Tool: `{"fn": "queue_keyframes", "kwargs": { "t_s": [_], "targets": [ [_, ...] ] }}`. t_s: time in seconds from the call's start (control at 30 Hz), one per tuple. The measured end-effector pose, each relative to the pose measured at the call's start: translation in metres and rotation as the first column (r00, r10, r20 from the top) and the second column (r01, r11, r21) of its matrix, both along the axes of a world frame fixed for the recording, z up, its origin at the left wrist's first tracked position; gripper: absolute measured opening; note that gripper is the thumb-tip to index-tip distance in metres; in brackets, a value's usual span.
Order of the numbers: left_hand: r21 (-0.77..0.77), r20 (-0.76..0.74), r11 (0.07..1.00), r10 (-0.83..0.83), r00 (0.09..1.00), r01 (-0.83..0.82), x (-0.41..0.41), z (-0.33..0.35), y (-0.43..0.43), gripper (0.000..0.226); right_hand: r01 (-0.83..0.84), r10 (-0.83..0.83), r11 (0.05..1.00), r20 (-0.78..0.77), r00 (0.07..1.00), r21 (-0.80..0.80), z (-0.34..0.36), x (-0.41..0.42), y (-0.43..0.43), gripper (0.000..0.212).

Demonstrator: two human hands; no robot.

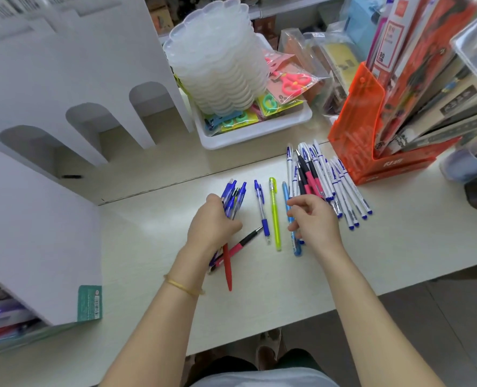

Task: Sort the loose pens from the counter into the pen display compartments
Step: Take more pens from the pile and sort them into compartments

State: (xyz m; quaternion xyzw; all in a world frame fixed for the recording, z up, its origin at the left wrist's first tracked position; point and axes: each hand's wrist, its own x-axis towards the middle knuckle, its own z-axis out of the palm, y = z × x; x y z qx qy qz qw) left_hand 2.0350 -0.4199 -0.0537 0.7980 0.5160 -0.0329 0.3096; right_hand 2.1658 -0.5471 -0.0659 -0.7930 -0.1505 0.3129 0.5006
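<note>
Blue pens (233,195) stand bunched in the left hand (212,223), whose fingers curl tight round the bundle. Their clip ends fan out above the knuckles. A red pen (227,270) and a pink pen (238,246) stick out below the palm from the same grip, the red one pointing toward the person, the pink one slanting out to the right with its black tip raised.

Just right of that hand, a single blue pen (261,208) and a yellow pen (274,216) lie side by side on the counter (273,297), apart from each other and from both hands.

The right hand (314,217) is over a light blue pen (285,195), fingers loosely bent, thumb and forefinger spread with the pen running beneath the gap. Whether they touch it I cannot tell; nothing is clamped in them.

Behind that hand a heap of white pens (346,188) with blue caps lies fanned on the counter, with a few pink-and-black pens (311,180) across its left part.

The white display (106,65), with arched compartments, stands well off to the left rear. A white tray (254,134) holding stacked clear dishes (220,57) sits behind the pens, and an orange stand (354,135) lies just beyond the heap. A gold bangle (184,286) circles the left wrist.
</note>
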Motion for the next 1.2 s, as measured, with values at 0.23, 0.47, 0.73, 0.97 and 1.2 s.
{"fn": "queue_keyframes", "kwargs": {
  "t_s": [0.23, 0.47, 0.73, 0.97, 1.2],
  "targets": [
    [0.083, -0.144, 0.984, -0.146, 0.979, 0.159, -0.001, -0.019, -0.039, 0.028, 0.053, -0.053, 0.999, -0.015, 0.998, -0.008, -0.002, 0.008, -0.011, 0.021],
    [-0.136, 0.158, 0.973, 0.208, 0.965, -0.188, 0.036, -0.012, -0.012, 0.027, 0.095, -0.094, 0.995, -0.032, 0.995, 0.026, 0.003, 0.013, -0.020, 0.024],
    [-0.096, 0.134, 0.988, 0.136, 0.982, -0.123, 0.082, -0.023, -0.029, 0.047, 0.129, -0.129, 0.992, -0.029, 0.991, 0.004, 0.002, 0.020, -0.029, 0.021],
    [-0.044, 0.071, 0.998, 0.058, 0.996, -0.055, 0.093, -0.023, -0.038, 0.059, 0.140, -0.140, 0.990, -0.039, 0.989, 0.009, -0.002, 0.025, -0.027, 0.021],
    [-0.068, -0.006, 0.997, 0.025, 1.000, -0.025, 0.099, -0.019, -0.036, 0.056, 0.139, -0.139, 0.990, -0.028, 0.990, 0.012, -0.007, 0.028, -0.023, 0.025]
  ]
}}
